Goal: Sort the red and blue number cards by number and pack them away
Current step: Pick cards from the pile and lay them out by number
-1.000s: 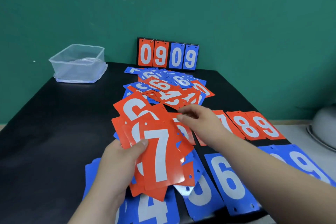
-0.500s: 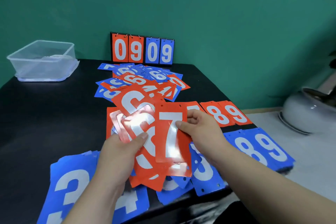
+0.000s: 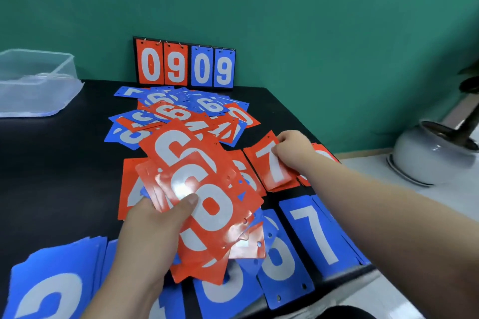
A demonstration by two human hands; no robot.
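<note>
My left hand [image 3: 153, 225] grips a fanned stack of red number cards [image 3: 204, 197] above the table, thumb pressed on the top one, a 6. My right hand [image 3: 294, 150] pinches a red 7 card [image 3: 272, 166] that lies on a red pile in the row at the right. Blue piles showing 7 [image 3: 318, 235], 6 [image 3: 282, 259] and others line the near edge. A mixed heap of red and blue cards [image 3: 181, 114] lies further back.
A flip scoreboard reading 0909 [image 3: 184, 63] stands against the green wall. A clear plastic box [image 3: 33, 80] sits at the table's back left. A white pot [image 3: 430, 155] stands on the floor beyond the black table's right edge [image 3: 298, 114].
My right hand drew the red 7 off the fan in my left hand and carried it right, down onto the red pile. A 6 now tops the fan.
</note>
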